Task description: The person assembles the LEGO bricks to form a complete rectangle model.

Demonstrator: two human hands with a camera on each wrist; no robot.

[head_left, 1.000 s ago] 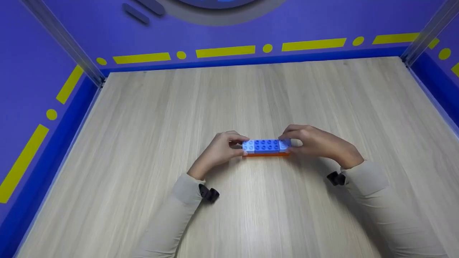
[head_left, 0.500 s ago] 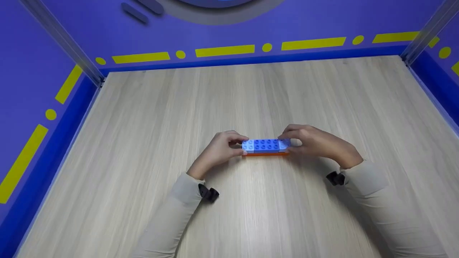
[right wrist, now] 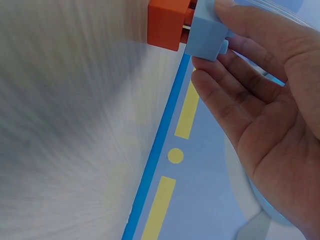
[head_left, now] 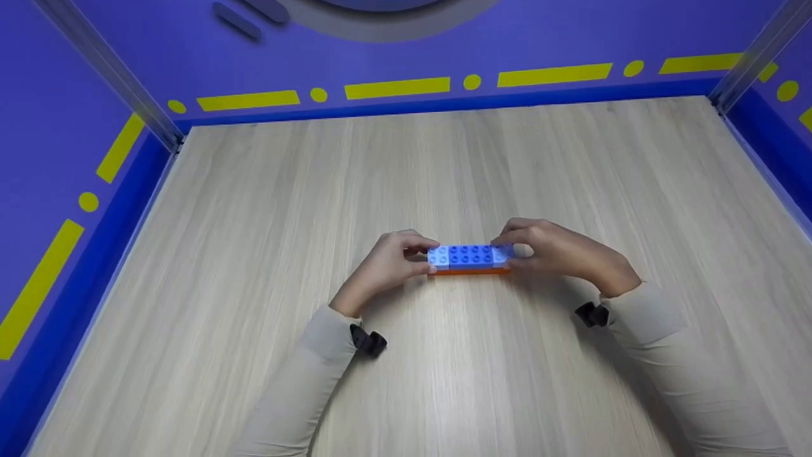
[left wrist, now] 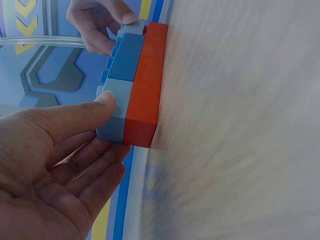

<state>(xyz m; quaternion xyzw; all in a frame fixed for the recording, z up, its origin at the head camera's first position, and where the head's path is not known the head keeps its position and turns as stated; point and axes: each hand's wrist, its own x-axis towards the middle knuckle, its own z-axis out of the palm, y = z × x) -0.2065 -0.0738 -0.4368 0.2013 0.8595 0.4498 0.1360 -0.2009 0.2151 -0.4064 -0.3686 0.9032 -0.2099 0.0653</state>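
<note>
A low row of toy building bricks lies across the middle of the table. Its lower layer is red-orange bricks (left wrist: 145, 90), with a dark blue brick (head_left: 471, 257) in the middle of the upper layer. My left hand (head_left: 388, 266) pinches the light blue brick (left wrist: 112, 120) at the left end, thumb on the near side and fingers behind. At the other end, my right hand (head_left: 561, 251) pinches a second light blue brick (right wrist: 206, 32) between thumb and fingers. In the right wrist view, a narrow gap with studs showing separates that brick from the orange one below.
The wood-grain table (head_left: 304, 209) spreads out around the bricks. Blue-purple panels (head_left: 545, 38) with yellow marks border its back and sides, with metal posts (head_left: 120, 70) at the corners. Each sleeve cuff carries a small black device (head_left: 368, 341).
</note>
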